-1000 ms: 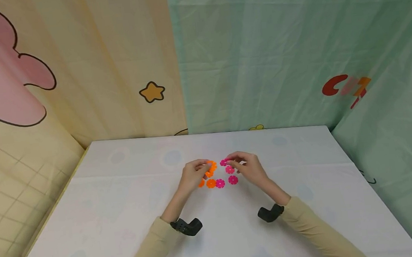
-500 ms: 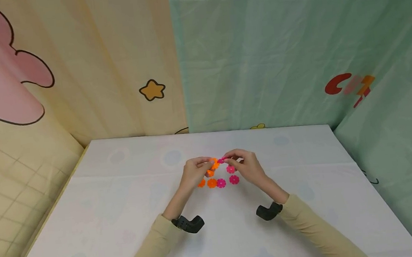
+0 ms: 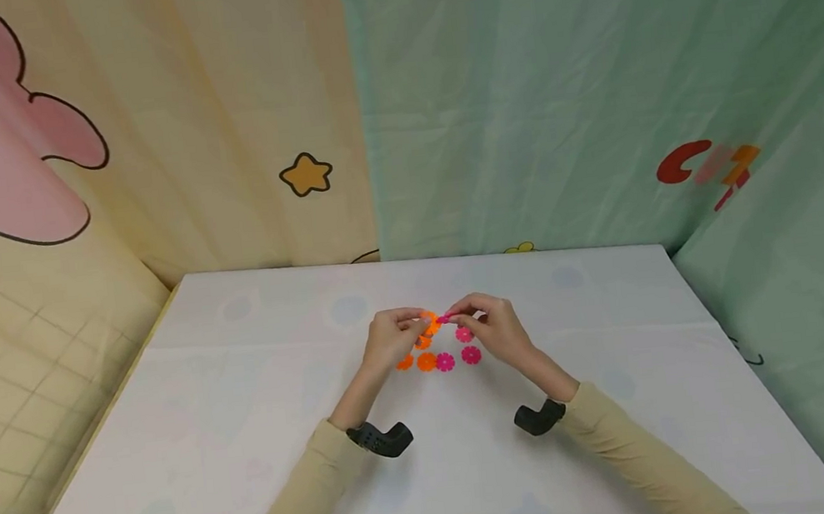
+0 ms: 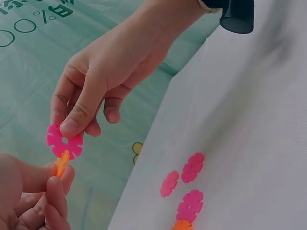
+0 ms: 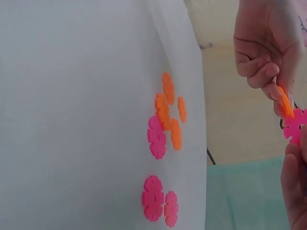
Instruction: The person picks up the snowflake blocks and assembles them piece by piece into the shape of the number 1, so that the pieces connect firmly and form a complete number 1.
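Observation:
In the head view my left hand (image 3: 388,343) and right hand (image 3: 498,330) meet above the table. The left one pinches an orange notched plastic disc (image 4: 61,164) between thumb and fingers. A pink notched disc (image 4: 54,140), flower-shaped with a small centre hole, is pinched by the right thumb and fingertips. The two discs touch at their rims, set at an angle to each other; whether their slots are fully engaged I cannot tell. Below the hands lie loose discs, pink ones (image 5: 152,199) and orange ones (image 5: 168,88), one pink disc touching an orange one.
A white, faintly patterned cloth covers the table (image 3: 256,491). Printed curtains (image 3: 517,112) hang behind it and along both sides. On each wrist sits a black camera mount, the left mount (image 3: 382,439) and the right mount (image 3: 539,418).
My hands have drawn together. The pink and orange discs were apart a second ago and now touch. The loose discs stay on the table; the head view has tilted slightly.

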`<state>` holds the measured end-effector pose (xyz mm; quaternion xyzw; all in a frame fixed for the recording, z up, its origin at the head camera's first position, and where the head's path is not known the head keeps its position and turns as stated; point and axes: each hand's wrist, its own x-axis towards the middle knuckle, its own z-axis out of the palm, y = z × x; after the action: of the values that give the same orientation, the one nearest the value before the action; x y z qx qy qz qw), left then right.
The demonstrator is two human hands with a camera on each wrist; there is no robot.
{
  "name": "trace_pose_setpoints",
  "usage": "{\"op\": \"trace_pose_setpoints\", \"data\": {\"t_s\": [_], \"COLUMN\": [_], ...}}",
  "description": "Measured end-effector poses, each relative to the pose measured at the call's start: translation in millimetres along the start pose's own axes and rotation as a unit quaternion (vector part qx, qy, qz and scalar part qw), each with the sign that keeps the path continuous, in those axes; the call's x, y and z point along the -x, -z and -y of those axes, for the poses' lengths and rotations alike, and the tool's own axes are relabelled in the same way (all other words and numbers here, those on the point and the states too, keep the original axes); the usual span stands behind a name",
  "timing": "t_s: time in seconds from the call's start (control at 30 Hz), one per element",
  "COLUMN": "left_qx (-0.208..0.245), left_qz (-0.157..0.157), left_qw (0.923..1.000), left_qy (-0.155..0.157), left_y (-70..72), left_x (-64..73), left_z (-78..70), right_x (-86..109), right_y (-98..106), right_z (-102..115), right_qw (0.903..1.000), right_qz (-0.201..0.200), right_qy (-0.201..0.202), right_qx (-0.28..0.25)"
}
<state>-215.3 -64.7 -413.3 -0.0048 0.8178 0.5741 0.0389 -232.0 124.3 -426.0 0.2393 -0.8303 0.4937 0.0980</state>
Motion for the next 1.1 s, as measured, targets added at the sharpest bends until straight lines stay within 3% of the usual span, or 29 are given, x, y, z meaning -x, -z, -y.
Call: {"op": "trace_pose_setpoints", "data": {"t_s": [0.23,0.47,0.73,0.97,1.1], "left_qx": [-0.015,0.000,0.015,0.032,0.031], "left_qz": [0.009,0.002,-0.010,-0.033,-0.031], "left_qw": [0.9998,0.9999,0.9998,0.9989,0.9990], "left_qy": [-0.005,-0.017,-0.008,-0.001,0.015], "left_y": [-3.3,-7.5,-10.5,-14.2,-13.3], "left_x": [-3.2,-8.9,-12.0,-11.9,-12.9], "left_z": [0.3,-2.3,-4.4,-7.4,-11.0], "right_x": [2.7,1.3,-3.7,-6.3,-7.2], "right_y": [2,4,6,9,10], "right_z": [-8,-12,-14,-9,-5], "right_qw": [0.9996,0.9993,0.9981,0.9984,0.9986], "right_qz": [-0.005,-0.019,-0.023,-0.029,-0.026], "right_qy": [0.012,0.013,0.032,0.026,0.024], "right_qx": [-0.026,-0.030,-0.047,-0.041,-0.038]}}
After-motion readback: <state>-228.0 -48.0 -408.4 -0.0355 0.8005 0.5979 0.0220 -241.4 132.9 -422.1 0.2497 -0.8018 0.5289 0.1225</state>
